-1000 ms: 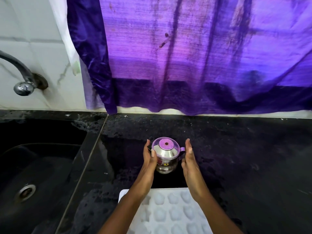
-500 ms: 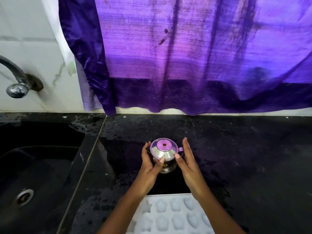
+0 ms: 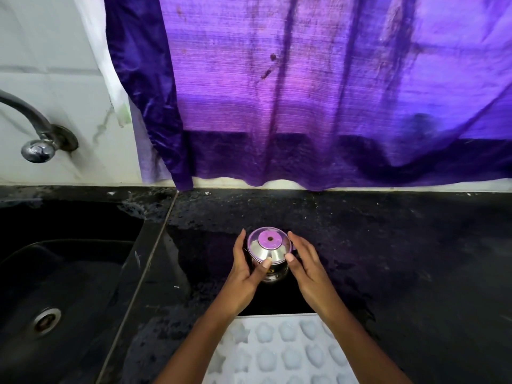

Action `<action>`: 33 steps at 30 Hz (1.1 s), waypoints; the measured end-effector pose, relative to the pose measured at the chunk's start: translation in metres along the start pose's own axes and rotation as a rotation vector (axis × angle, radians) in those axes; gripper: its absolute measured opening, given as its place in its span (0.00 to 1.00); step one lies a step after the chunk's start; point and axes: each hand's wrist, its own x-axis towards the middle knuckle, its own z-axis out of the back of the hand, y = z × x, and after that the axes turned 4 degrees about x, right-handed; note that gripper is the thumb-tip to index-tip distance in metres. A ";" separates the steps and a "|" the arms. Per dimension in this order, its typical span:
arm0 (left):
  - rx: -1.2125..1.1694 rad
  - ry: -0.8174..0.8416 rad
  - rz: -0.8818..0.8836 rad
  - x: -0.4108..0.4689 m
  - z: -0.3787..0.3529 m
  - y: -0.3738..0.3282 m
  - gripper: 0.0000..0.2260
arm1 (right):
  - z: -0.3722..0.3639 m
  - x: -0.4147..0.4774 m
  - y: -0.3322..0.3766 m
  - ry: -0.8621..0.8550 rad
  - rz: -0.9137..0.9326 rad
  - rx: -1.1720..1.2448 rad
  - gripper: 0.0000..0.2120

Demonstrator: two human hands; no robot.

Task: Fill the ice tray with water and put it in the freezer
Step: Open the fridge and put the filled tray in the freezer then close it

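A small steel jug (image 3: 269, 252) with a domed lid stands on the black counter (image 3: 388, 245). My left hand (image 3: 245, 268) wraps its left side, thumb across the front. My right hand (image 3: 306, 266) is at its right side, thumb tip on the lid's lower edge, fingers spread beside the jug. A white ice tray (image 3: 279, 353) with flower- and star-shaped cells lies at the counter's near edge, between my forearms. Whether the cells hold water is not discernible.
A black sink (image 3: 66, 273) with a metal drain (image 3: 46, 319) lies to the left. A steel tap (image 3: 33, 126) juts from the white tiled wall above it. A purple curtain (image 3: 318, 92) hangs behind the counter, its hem just above the back edge.
Both hands have closed in on the jug, thumbs coming round onto its front. The view has tilted up slightly, so the tray sits lower in frame.
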 end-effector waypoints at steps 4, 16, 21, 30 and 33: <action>0.091 -0.088 0.010 0.002 -0.001 0.002 0.41 | 0.000 -0.002 0.002 -0.039 0.035 -0.142 0.24; 1.056 -0.434 -0.232 -0.048 -0.023 0.005 0.27 | -0.005 -0.037 0.006 -0.163 0.172 -0.862 0.31; 1.171 -0.415 -0.207 -0.072 -0.028 0.005 0.26 | -0.011 -0.064 0.006 -0.157 0.130 -0.915 0.30; 1.169 -0.383 -0.061 -0.119 -0.038 0.006 0.26 | -0.012 -0.110 0.007 -0.120 0.091 -0.958 0.32; 1.160 -0.379 -0.032 -0.139 -0.044 0.002 0.29 | -0.010 -0.129 0.014 -0.084 0.056 -0.953 0.33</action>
